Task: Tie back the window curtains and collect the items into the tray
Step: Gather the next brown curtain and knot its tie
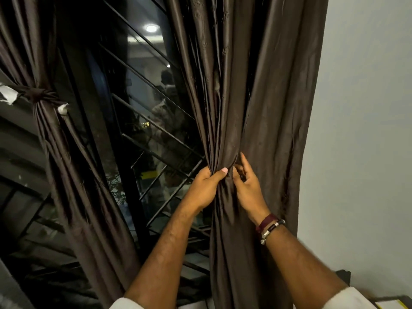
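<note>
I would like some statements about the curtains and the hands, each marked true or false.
1. The left curtain is already tied with a knot. True.
2. The left hand grips the gathered right curtain. True.
3. The right hand rests on the wall. False: it touches the right curtain beside the left hand.
4. Bracelets sit on the left wrist. False: on the right wrist.
5. The window shows bright daylight. False: it is dark.

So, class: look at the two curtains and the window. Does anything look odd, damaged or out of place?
Yes. White, ragged-looking scraps stick out beside the knot on the tied left curtain; what they are is unclear. The right curtain is only bunched in the left hand and right hand, not tied.
</note>
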